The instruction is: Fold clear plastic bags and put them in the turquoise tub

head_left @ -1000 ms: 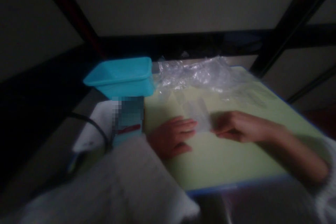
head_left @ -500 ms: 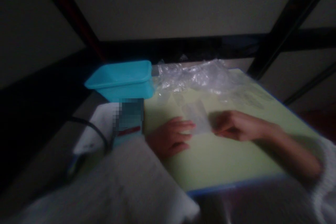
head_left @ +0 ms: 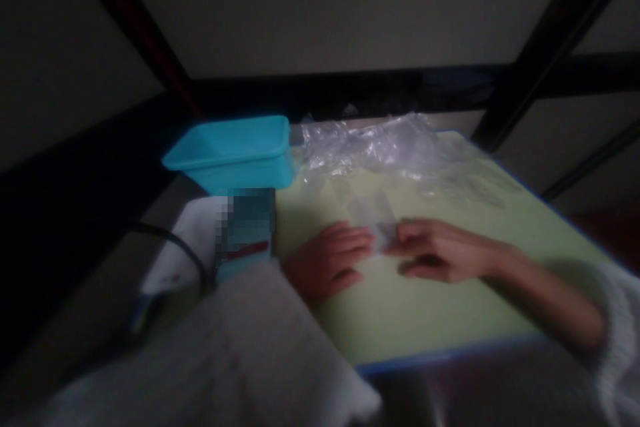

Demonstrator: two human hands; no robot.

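Observation:
A small translucent plastic bag or sheet point(head_left: 374, 211) lies flat on the pale yellow-green table point(head_left: 425, 320). My left hand point(head_left: 333, 260) rests palm down at its left edge, fingers stretched out and the fingertips on it. From the right, my right hand point(head_left: 440, 250) touches its lower right part with an extended index finger. The thumb of that hand is apart from the finger, and nothing shows between them. The picture is dim and blurred, so fine detail on the plastic cannot be made out.
Crumpled clear plastic point(head_left: 380, 147) lies along the table's back edge, with flat clear pieces point(head_left: 470, 190) at the right. A turquoise basin point(head_left: 240, 170) stands at the back left. Nearer are a partly pixelated flat object point(head_left: 245, 263) and a black cable point(head_left: 170, 235).
My right hand has moved slightly left onto the plastic; its fingers, bunched at the right edge before, are now spread with the index finger extended. My left hand has barely moved.

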